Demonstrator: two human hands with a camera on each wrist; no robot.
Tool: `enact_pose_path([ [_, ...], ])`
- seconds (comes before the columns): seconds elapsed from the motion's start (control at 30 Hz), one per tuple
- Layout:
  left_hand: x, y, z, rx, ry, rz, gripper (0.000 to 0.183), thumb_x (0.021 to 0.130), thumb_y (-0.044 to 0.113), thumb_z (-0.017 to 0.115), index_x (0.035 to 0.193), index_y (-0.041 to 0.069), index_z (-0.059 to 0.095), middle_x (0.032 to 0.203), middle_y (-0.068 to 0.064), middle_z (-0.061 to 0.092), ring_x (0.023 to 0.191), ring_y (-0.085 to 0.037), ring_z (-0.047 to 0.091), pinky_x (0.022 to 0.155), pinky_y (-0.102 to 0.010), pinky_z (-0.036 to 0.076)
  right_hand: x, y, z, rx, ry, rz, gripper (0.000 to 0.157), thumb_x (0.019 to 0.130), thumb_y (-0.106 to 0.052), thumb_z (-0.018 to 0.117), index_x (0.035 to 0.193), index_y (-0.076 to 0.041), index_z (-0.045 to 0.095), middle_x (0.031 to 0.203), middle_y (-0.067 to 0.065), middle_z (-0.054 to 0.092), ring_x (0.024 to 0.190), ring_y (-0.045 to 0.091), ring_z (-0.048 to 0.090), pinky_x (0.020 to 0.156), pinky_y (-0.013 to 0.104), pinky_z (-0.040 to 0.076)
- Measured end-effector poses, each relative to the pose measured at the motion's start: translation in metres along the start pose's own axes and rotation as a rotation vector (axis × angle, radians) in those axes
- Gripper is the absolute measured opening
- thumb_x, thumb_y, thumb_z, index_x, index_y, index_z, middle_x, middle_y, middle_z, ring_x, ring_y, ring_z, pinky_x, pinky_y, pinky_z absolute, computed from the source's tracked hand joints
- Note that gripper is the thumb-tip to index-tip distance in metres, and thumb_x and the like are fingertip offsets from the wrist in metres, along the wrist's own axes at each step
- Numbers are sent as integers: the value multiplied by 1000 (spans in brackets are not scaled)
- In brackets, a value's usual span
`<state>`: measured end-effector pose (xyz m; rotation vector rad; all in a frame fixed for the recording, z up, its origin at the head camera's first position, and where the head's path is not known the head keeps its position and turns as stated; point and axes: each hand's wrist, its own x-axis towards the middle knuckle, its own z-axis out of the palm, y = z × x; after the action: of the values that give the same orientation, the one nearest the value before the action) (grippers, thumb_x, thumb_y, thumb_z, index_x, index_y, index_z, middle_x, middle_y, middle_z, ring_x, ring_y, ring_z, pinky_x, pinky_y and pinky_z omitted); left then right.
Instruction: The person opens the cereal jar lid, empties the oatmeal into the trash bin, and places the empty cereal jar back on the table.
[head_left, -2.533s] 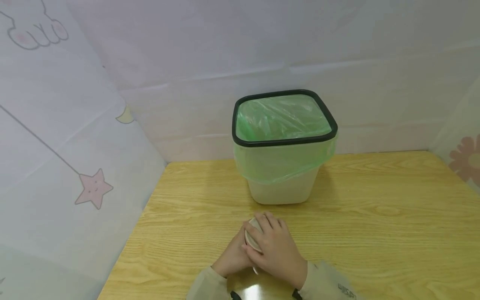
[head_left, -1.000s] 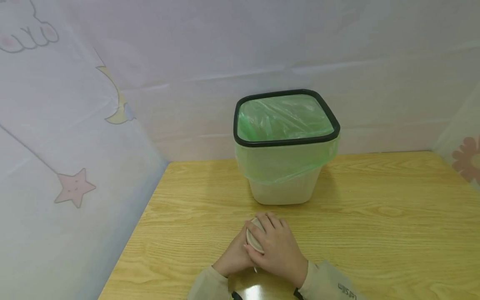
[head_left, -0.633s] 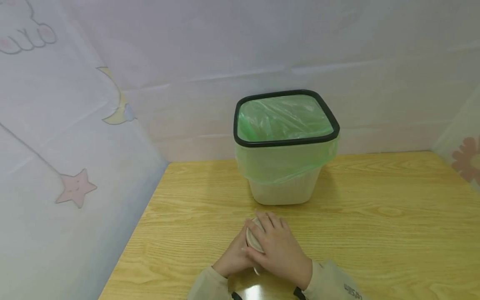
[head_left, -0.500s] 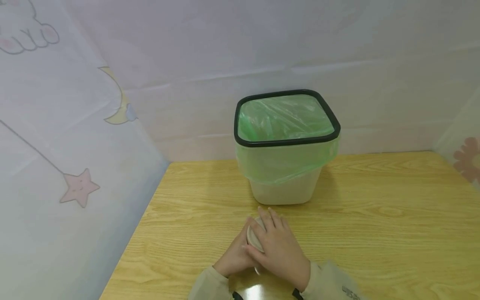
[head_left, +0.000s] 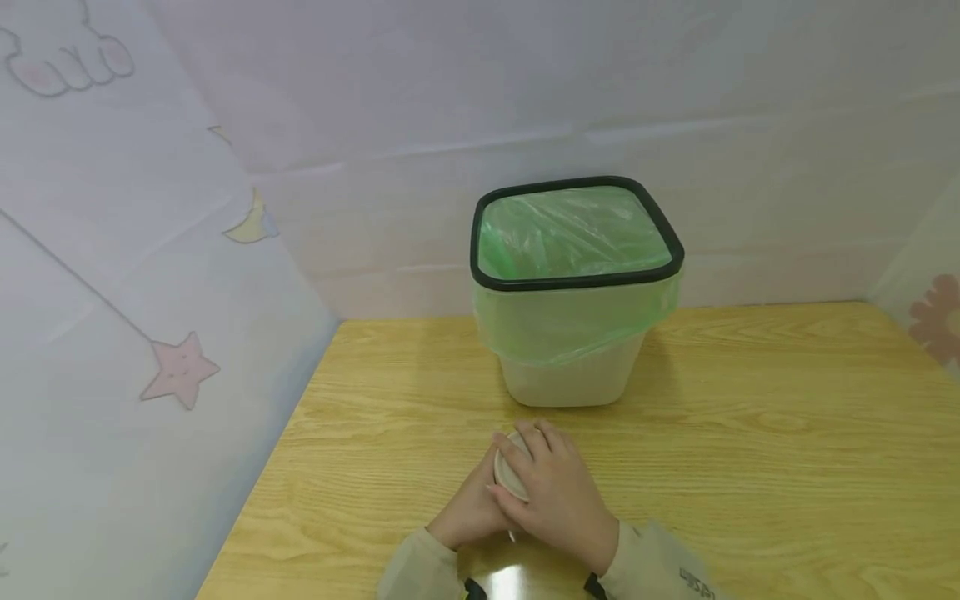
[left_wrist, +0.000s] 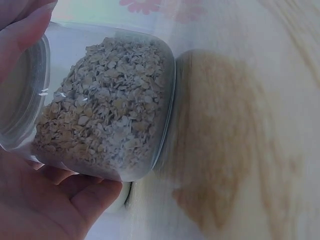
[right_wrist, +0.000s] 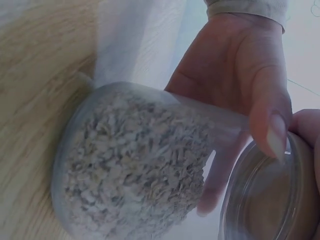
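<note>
A clear jar of oat flakes [left_wrist: 110, 110], closed by a beige lid [head_left: 509, 477], is held between both hands near the front of the table. Low on its side, in the head view, my left hand [head_left: 468, 507] grips the jar body; its fingers and palm [left_wrist: 42, 205] curve around the glass-like wall. My right hand [head_left: 561, 493] lies over the top, fingers and thumb curled around the lid. The jar base sits right at the tabletop, and its oats slope to one side in the left wrist view.
Behind the hands stands a white bin [head_left: 570, 379] with a black rim and a green bag liner [head_left: 577, 321]. The wood-grain table [head_left: 772, 433] spreads to both sides. Patterned white cloth [head_left: 397, 92] walls the back and sides.
My right fingers straightened a little on the lid about half a second ago and are curled again now. The jar keeps its place; the head view has shifted slightly.
</note>
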<state>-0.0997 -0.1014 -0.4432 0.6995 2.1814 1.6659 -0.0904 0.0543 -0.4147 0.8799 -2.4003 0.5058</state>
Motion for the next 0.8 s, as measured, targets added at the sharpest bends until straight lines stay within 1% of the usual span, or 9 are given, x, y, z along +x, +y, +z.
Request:
enact_pose_path([
  [0.2, 1, 2, 1, 67, 6, 8, 96, 80, 13, 78, 153, 9, 16, 147, -10, 42, 126, -22, 48, 101, -29, 41, 0, 5, 0, 25, 7, -36, 48, 79, -41, 73, 116, -10, 69, 112, 17, 63, 99, 36, 59, 84, 52, 50],
  [0.4, 2, 3, 0, 44, -2, 1, 100, 81, 13, 78, 155, 11, 11, 149, -7, 39, 128, -19, 47, 103, -28, 40, 0, 9, 1, 68, 14, -68, 44, 79, -40, 73, 114, -13, 70, 112, 15, 63, 99, 35, 59, 83, 52, 50],
  [0.6, 3, 0, 0, 13, -11, 20, 97, 81, 13, 78, 154, 11, 13, 150, -6, 37, 128, -19, 47, 104, -28, 39, 0, 11, 1, 75, 10, -91, 43, 80, -40, 71, 114, -14, 70, 112, 14, 63, 99, 34, 59, 82, 51, 51],
  [0.7, 2, -1, 0, 4, -6, 19, 95, 81, 13, 77, 153, 11, 16, 149, -8, 38, 128, -20, 48, 104, -29, 39, 1, 11, -2, 58, -21, -90, 45, 82, -42, 70, 117, -14, 69, 115, 16, 62, 101, 35, 59, 84, 51, 51],
  [0.8, 1, -2, 0, 11, -3, 12, 94, 82, 13, 77, 153, 10, 16, 149, -10, 38, 129, -21, 46, 105, -29, 38, 3, 7, -8, 36, -80, -56, 47, 85, -44, 68, 120, -13, 67, 120, 17, 61, 105, 39, 58, 86, 54, 50],
])
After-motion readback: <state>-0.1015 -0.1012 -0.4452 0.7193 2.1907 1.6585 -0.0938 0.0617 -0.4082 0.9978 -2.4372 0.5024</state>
